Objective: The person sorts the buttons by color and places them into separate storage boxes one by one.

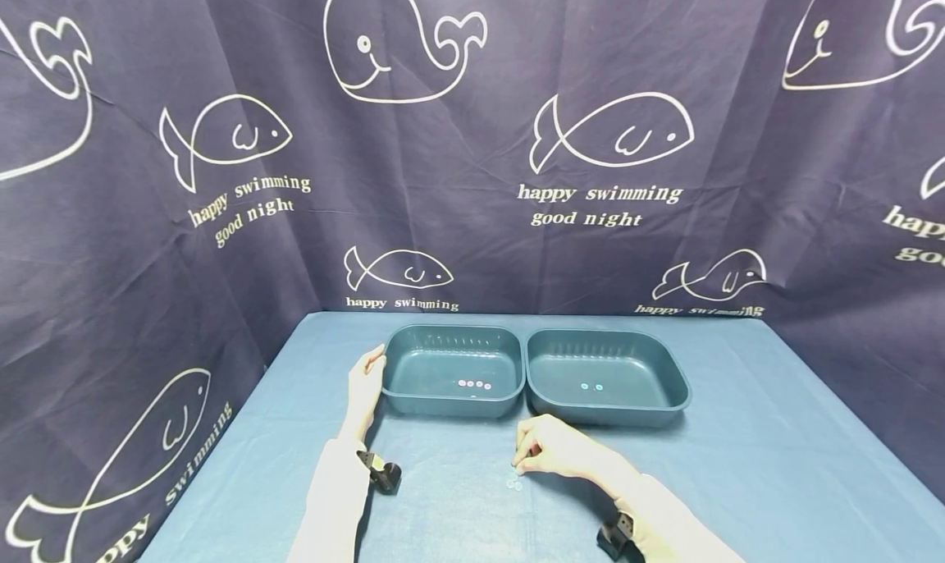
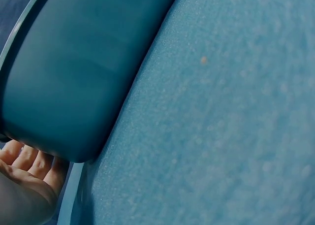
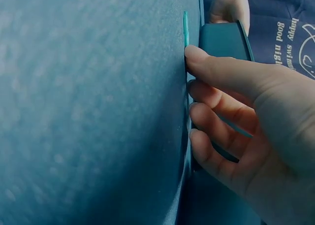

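Note:
My left hand (image 1: 365, 386) rests at the left end of the left blue-green basin (image 1: 443, 405). In the left wrist view its fingers (image 2: 42, 163) lie against the outer end wall, and the thumb is hidden. My right hand (image 1: 557, 448) is low over the blue cloth, in front of the gap between the basins. Its thumb tip is at one end of a thin teal button-like disc (image 3: 186, 28), pinching it by the edge; the index finger is mostly hidden behind the thumb. Pale blue discs (image 1: 514, 486) lie on the cloth just below that hand.
Several pink discs (image 1: 475, 384) sit in a row inside the left basin. Inside the right basin (image 1: 605, 415) are two light blue discs (image 1: 591, 387). Both basins stand side by side toward the back of the cloth-covered table (image 1: 443, 497), before a dark printed curtain (image 1: 472, 177).

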The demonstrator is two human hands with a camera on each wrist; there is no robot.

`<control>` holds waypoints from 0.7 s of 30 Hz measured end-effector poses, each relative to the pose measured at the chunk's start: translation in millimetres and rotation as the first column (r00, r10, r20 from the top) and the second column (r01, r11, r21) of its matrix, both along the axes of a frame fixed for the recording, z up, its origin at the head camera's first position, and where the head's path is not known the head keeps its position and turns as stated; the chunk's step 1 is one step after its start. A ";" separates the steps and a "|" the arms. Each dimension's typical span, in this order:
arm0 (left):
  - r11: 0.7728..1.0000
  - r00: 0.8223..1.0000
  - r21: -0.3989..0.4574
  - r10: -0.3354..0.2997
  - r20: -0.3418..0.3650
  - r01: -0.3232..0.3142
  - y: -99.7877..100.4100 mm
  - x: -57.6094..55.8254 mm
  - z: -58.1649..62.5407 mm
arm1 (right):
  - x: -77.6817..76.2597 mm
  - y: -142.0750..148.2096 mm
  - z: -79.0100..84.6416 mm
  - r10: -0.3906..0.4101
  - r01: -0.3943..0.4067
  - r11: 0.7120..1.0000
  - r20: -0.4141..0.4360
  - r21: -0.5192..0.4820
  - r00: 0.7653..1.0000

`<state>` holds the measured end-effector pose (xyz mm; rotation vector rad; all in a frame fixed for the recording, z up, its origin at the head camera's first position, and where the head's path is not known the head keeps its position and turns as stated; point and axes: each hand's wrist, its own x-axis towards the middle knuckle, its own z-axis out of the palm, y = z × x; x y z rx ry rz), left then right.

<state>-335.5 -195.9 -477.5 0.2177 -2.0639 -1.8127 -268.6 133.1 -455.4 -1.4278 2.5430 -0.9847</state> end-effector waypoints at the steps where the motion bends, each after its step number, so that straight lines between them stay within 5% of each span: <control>1: 1.000 1.000 0.000 0.000 0.001 0.000 0.0 -0.1 -0.1 | -0.1 0.0 -0.2 -0.002 0.002 1.000 0.003 -0.002 1.000; 11: 1.000 1.000 0.003 -0.002 -0.009 0.002 -0.4 -0.3 -0.2 | -0.3 -0.8 -3.8 -0.065 0.066 0.998 0.028 -0.010 0.997; 21: 1.000 1.000 0.008 -0.002 -0.016 0.002 -0.3 0.9 0.8 | -2.5 2.2 -10.5 -0.050 0.046 0.996 -0.052 -0.077 0.997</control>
